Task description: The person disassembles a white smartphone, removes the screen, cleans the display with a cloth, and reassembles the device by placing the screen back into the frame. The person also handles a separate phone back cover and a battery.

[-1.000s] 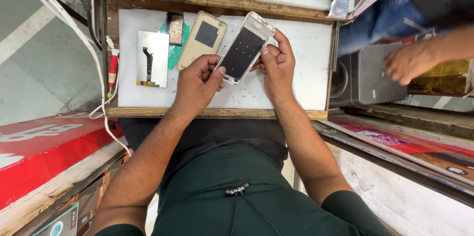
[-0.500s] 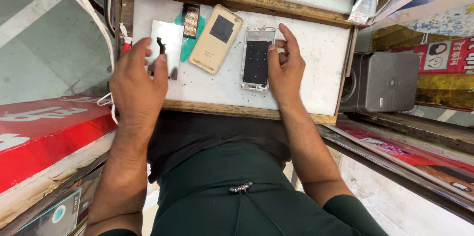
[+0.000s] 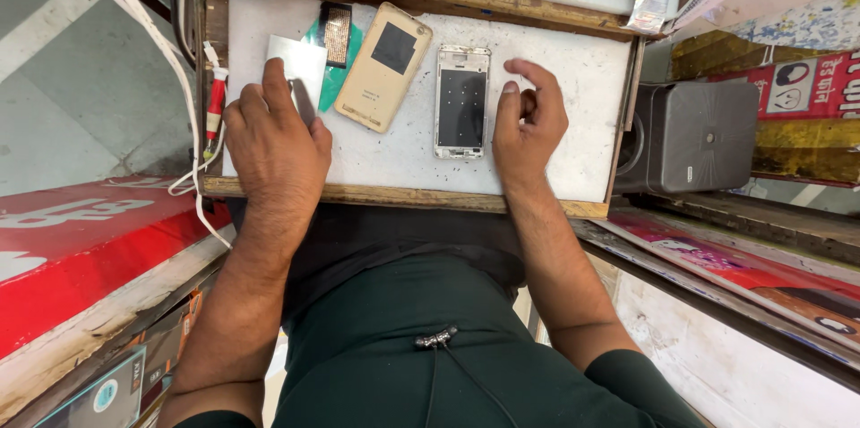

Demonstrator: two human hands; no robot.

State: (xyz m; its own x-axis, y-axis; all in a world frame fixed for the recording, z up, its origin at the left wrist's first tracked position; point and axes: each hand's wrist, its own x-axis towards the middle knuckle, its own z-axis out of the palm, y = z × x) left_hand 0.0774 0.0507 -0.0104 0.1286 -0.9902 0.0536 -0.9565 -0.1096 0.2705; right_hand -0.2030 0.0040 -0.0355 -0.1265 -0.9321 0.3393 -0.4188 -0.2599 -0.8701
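A white phone frame with a dark inner panel (image 3: pixel 462 101) lies flat on the white work board (image 3: pixel 582 79). My right hand (image 3: pixel 528 124) rests on the board just to the right of it, fingers loosely curled, holding nothing. My left hand (image 3: pixel 276 146) lies over a shiny metal plate (image 3: pixel 300 65) at the board's left side, fingers on it. Between the two sits a gold phone back cover (image 3: pixel 385 65), face down, with a dark square patch. A small dark perforated part on green film (image 3: pixel 336 34) lies beside the plate.
A red-handled tool (image 3: pixel 215 106) and white cables (image 3: pixel 170 61) hang along the board's left edge. A grey box-shaped speaker (image 3: pixel 694 137) stands at the right. Red printed panels flank my lap. A wooden rim (image 3: pixel 403 198) borders the board.
My hands lowered the white phone frame onto the board and my right hand let go of it. My left hand moved left onto the metal plate.
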